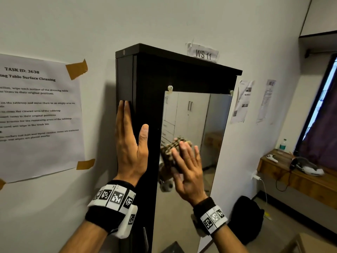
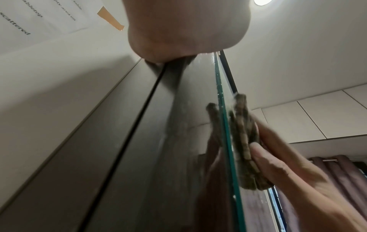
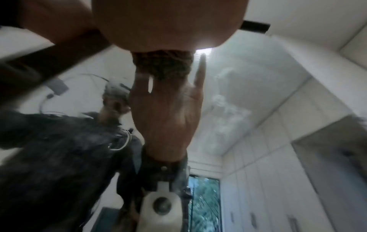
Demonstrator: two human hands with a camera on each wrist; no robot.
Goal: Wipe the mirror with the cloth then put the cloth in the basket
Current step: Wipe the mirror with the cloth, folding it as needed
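Note:
A tall mirror (image 1: pixel 197 115) is fixed on the front of a black cabinet (image 1: pixel 164 73). My right hand (image 1: pixel 187 165) presses a brown checked cloth (image 1: pixel 179 141) flat against the glass near its left edge, fingers straight. In the left wrist view the cloth (image 2: pixel 244 141) is bunched between the right hand (image 2: pixel 288 169) and the mirror's edge (image 2: pixel 222 119). In the right wrist view the cloth (image 3: pixel 163 66) shows under the palm, with the hand's reflection below it. My left hand (image 1: pixel 131 143) lies flat on the cabinet's left side, thumb on the front. No basket is in view.
A printed sheet (image 1: pixel 36 114) is taped to the wall on the left. At the right, a wooden shelf (image 1: pixel 299 179) carries a bottle (image 1: pixel 283 144), a controller and cables. A black bag (image 1: pixel 246 216) sits on the floor below it.

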